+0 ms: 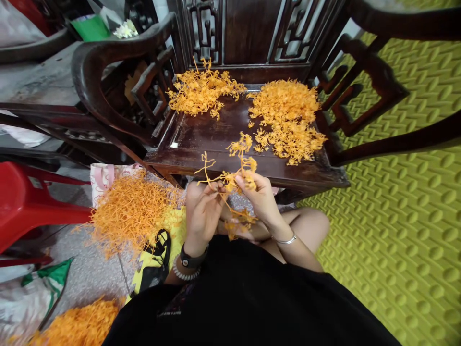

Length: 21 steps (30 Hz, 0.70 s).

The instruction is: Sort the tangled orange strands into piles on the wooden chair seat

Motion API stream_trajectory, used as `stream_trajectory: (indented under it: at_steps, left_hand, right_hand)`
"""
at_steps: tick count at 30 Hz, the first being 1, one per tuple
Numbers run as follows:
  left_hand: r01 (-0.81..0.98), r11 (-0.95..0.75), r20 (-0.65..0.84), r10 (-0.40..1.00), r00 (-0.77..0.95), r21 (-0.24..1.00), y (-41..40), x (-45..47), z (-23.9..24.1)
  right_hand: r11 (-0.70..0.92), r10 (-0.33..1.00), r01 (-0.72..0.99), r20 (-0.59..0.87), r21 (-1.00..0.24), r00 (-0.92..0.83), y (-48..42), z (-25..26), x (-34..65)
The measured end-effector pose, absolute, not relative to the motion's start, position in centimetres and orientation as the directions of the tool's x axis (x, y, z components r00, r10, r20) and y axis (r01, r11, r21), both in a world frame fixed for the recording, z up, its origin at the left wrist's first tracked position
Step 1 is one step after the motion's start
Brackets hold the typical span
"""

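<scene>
My left hand and my right hand are closed on a branched orange plastic sprig, held between them just in front of a dark wooden chair seat. Small orange pieces hang from the sprig and some lie in my lap. On the seat sit two heaps: tangled orange sprigs at the back left and small loose orange pieces at the right. My left wrist has a watch and bead bracelet; my right wrist has a silver bangle.
A heap of bare orange stems lies on a bag at my left, and more orange material at bottom left. A red plastic stool stands at the left. A yellow-green textured mat covers the floor on the right.
</scene>
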<state>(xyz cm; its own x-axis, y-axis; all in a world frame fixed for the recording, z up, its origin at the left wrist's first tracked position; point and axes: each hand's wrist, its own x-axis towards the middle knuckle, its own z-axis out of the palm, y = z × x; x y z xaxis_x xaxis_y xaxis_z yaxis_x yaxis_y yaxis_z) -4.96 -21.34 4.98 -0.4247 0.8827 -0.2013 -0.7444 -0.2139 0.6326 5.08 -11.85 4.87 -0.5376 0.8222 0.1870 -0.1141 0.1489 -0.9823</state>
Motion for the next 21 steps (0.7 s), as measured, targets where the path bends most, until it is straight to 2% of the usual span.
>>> stream_trajectory:
  at_steps: [3, 6, 11, 14, 16, 19, 21]
  left_hand:
    - [-0.748, -0.142, -0.212, 0.910, -0.356, 0.648, -21.4, -4.7, 3.9]
    - [-0.736, -0.046, -0.223, 0.939, -0.263, 0.675, -21.3, -4.0, 3.0]
    - [-0.678, 0.045, -0.317, 0.905, -0.283, 0.734, -20.5, -3.2, 2.4]
    - [-0.624, 0.140, -0.300, 0.941, -0.159, 0.769, -20.4, -3.0, 2.4]
    - [-0.599, 0.157, -0.265, 0.960, -0.095, 0.785, -20.5, -3.0, 2.4]
    - [-0.586, 0.089, -0.253, 0.946, -0.203, 0.805, -20.7, -2.9, 2.1]
    - [-0.544, 0.050, -0.245, 0.925, -0.292, 0.837, -20.8, -2.8, 1.8]
  right_hand:
    - [0.101, 0.839, -0.128, 0.154, -0.987, -0.521, -11.9, 5.0, 4.6]
    - [0.159, 0.845, -0.130, 0.203, -0.979, -0.495, -12.1, 5.1, 4.3]
    - [0.191, 0.873, -0.062, 0.198, -0.980, -0.446, -12.5, 5.0, 4.1]
    - [0.213, 0.894, -0.044, 0.213, -0.976, -0.394, -12.5, 4.6, 4.4]
    - [0.250, 0.874, -0.022, 0.235, -0.968, -0.424, -12.5, 4.2, 4.9]
    - [0.321, 0.792, 0.025, 0.253, -0.947, -0.556, -12.7, 3.5, 5.7]
    - [0.363, 0.774, 0.093, 0.244, -0.927, -0.585, -13.0, 2.9, 6.2]
